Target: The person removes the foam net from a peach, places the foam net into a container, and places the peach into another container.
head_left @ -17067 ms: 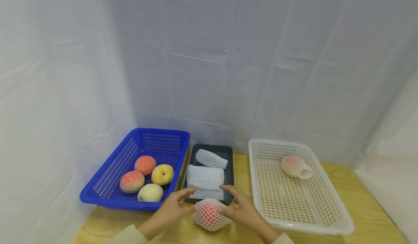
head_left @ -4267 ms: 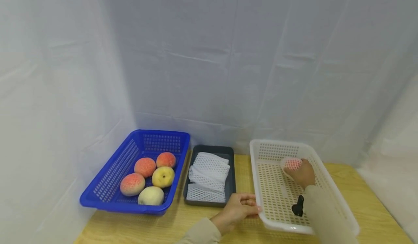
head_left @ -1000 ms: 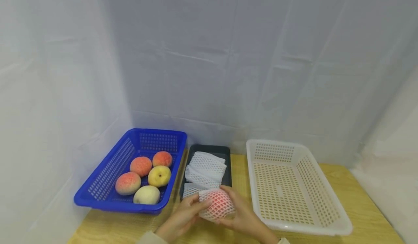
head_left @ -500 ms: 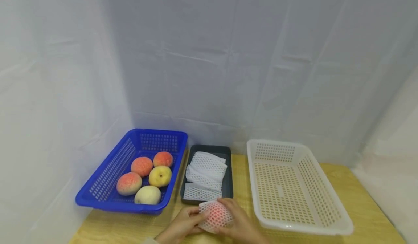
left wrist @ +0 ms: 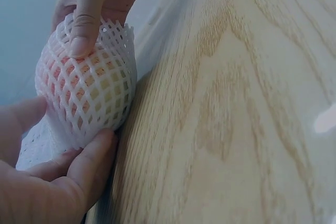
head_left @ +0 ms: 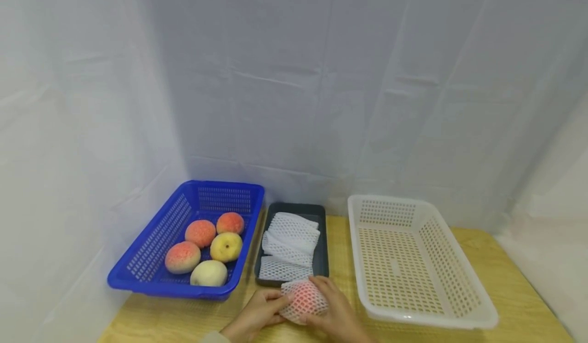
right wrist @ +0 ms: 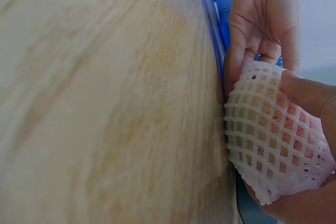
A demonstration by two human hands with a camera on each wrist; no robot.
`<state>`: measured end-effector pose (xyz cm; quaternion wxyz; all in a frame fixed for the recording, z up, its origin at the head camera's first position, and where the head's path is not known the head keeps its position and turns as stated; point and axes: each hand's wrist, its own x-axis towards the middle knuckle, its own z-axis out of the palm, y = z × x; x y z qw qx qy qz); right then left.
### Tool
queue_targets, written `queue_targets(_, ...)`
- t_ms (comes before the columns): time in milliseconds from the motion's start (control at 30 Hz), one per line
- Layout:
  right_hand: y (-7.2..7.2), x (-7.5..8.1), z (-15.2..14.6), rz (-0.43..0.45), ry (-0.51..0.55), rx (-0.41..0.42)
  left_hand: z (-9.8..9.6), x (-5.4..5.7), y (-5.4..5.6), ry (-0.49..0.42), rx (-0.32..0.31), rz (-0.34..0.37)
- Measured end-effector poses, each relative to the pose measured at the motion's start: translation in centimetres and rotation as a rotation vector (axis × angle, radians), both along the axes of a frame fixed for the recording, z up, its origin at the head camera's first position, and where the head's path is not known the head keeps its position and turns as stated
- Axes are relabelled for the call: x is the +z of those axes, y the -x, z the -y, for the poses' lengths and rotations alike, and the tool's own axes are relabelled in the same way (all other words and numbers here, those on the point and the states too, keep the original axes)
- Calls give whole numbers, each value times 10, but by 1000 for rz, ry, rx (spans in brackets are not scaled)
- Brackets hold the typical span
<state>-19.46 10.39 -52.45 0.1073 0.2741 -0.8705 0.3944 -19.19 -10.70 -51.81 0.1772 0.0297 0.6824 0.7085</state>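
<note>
A red-and-cream peach (head_left: 303,299) in a white foam net sleeve is held between both hands just in front of the dark tray (head_left: 322,246). My left hand (head_left: 257,312) pinches the sleeve's left end between thumb and fingers. From the right, my right hand (head_left: 337,312) grips the netted peach, its thumb on the near side. In the left wrist view, the foam net (left wrist: 79,93) covers the peach, with its ragged end beside the right hand (left wrist: 100,3). The right wrist view shows the left hand's fingers (right wrist: 262,30) at the sleeve's other end.
Several peaches, red ones (head_left: 182,257), a yellow one (head_left: 226,247) and a cream one (head_left: 209,273), lie in the blue basket (head_left: 119,280) at left. Foam nets (head_left: 291,246) lie overlapped in the tray. A white basket (head_left: 427,318) stands right on the wooden table (head_left: 514,287).
The netted peach from the white basket is now in both hands before the tray. Since the oldest frame, a red peach has joined the blue basket. Lately the hands have lowered slightly.
</note>
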Motion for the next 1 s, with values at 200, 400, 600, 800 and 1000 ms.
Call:
queue_targets(200,-1,2,-1,32,-4,4,-1,1,0,-5,-20,-8)
queue_targets(400,0,1,-1,8,-15,-3,0,1,0,-5,-19,5)
queue_targets(600,1,3,-2,2,-29,9,0,0,1,-13,-13,1)
queue_targets(800,0,10,-6,46,-75,33,1,3,-1,-12,-6,-2)
queue_targets(1000,1,17,-9,25,-104,24,4,6,1,16,2,-9)
